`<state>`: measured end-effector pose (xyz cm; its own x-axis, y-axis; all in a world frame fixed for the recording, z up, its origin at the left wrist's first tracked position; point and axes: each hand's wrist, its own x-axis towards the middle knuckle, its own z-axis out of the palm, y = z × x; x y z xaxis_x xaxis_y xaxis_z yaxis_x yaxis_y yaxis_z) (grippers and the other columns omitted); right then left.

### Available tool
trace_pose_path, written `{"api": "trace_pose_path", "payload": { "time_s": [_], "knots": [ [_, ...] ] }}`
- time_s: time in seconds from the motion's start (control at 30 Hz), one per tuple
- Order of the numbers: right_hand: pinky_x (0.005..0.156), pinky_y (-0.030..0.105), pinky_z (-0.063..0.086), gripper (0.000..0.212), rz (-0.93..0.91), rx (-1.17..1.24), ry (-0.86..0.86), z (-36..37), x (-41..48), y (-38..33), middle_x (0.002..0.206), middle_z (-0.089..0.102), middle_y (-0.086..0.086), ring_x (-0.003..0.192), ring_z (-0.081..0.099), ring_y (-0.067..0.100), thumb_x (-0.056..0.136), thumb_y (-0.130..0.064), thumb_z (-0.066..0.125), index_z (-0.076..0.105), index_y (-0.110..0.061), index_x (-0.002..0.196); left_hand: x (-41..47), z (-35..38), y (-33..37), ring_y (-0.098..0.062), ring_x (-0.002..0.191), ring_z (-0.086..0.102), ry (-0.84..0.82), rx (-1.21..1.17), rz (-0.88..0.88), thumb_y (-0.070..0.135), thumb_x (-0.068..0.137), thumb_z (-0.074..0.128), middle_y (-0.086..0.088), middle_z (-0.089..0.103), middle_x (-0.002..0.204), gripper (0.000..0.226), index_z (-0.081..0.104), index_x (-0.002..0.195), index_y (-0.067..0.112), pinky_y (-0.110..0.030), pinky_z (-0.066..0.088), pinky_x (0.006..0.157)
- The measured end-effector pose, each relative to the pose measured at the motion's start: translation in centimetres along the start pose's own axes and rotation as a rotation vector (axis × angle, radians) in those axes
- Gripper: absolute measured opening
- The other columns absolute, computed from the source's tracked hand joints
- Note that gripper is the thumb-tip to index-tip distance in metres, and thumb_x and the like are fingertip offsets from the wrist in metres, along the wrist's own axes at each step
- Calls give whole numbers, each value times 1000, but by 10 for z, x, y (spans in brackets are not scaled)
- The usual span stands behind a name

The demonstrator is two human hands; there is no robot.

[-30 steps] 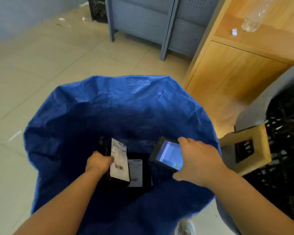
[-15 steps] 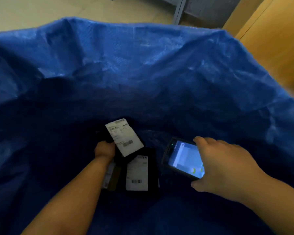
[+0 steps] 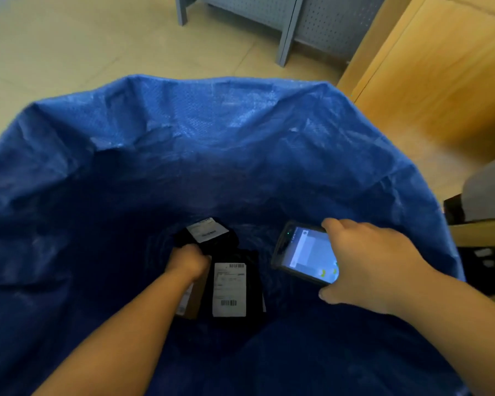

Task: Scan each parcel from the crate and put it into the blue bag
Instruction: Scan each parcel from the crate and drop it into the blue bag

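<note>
The big blue bag point(image 3: 240, 132) fills most of the view, its mouth wide. Deep inside it my left hand point(image 3: 187, 260) grips a black parcel point(image 3: 209, 234) with a white label, low near the bottom. Beside it lies another black parcel point(image 3: 232, 290) with a barcode label, and a brown parcel point(image 3: 189, 302) peeks out under my forearm. My right hand point(image 3: 366, 264) holds a handheld scanner point(image 3: 303, 252), screen lit, over the bag's right side. The crate point(image 3: 486, 261) is a dark sliver at the right edge.
A wooden cabinet point(image 3: 429, 67) stands at the back right, close to the bag's rim. Grey perforated metal furniture point(image 3: 286, 21) stands on legs behind the bag. Beige tiled floor point(image 3: 69, 44) spreads to the left. A grey shape point(image 3: 489, 190) overlaps the crate.
My left hand has carried the labelled black parcel lower and farther into the bag; its label now tilts flatter. The scanner hand has stayed about level. The view has pulled back from the bag.
</note>
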<state>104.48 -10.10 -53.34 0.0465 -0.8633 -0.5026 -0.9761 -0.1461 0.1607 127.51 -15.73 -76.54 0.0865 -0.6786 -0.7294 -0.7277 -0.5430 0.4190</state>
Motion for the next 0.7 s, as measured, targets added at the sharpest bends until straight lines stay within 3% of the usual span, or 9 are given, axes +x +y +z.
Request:
{"api": "trace_pose_path", "payload": {
  "time_s": [0.07, 0.17, 0.27, 0.37, 0.47, 0.6, 0.7],
  "knots": [
    [64, 31, 35, 60, 10, -3, 33, -9, -20, 3, 101, 50, -7, 83, 46, 20, 66, -54, 72, 36, -24, 103, -26, -12, 8, -22, 89, 58, 22, 49, 77, 32, 94, 55, -8, 63, 101, 24, 60, 102, 10, -27, 48, 69],
    [56, 30, 33, 57, 30, 11, 45, -16, -53, 9, 90, 45, -6, 79, 46, 20, 66, -52, 73, 36, -22, 98, -68, -24, 17, -19, 84, 54, 71, 189, 168, 33, 95, 55, 1, 55, 84, 20, 52, 82, 18, -32, 52, 77],
    [48, 29, 23, 55, 66, 19, 58, -18, -98, 18, 82, 41, -6, 72, 45, 19, 65, -51, 73, 33, -22, 89, -116, -31, 27, -20, 87, 54, 90, 277, 272, 35, 96, 54, -5, 58, 98, 24, 58, 102, 13, -30, 51, 74],
    [50, 30, 30, 54, 104, 49, 49, -18, -144, 26, 80, 42, -5, 69, 46, 19, 64, -48, 73, 31, -21, 85, -165, -35, 36, -19, 88, 54, 96, 329, 364, 38, 95, 54, -5, 58, 104, 27, 58, 110, 15, -28, 45, 68],
    [60, 33, 43, 55, 141, 84, 71, -20, -192, 38, 86, 48, -5, 78, 54, 21, 64, -50, 74, 35, -21, 90, -214, -35, 45, -19, 86, 56, 120, 361, 436, 39, 94, 55, -4, 60, 100, 19, 56, 96, 21, -29, 47, 68],
    [57, 32, 40, 65, 221, 138, 150, -23, -257, 61, 92, 52, -3, 82, 56, 22, 65, -54, 75, 43, -20, 110, -278, -31, 63, -18, 86, 61, 175, 406, 550, 43, 93, 55, 1, 63, 97, 20, 60, 98, 25, -36, 54, 77],
    [60, 33, 43, 67, 285, 180, 228, -24, -305, 82, 95, 52, -2, 83, 55, 23, 64, -56, 76, 41, -21, 110, -320, -21, 80, -16, 90, 62, 147, 339, 637, 44, 91, 57, 5, 65, 99, 18, 63, 93, 27, -40, 55, 82]
  ]
}}
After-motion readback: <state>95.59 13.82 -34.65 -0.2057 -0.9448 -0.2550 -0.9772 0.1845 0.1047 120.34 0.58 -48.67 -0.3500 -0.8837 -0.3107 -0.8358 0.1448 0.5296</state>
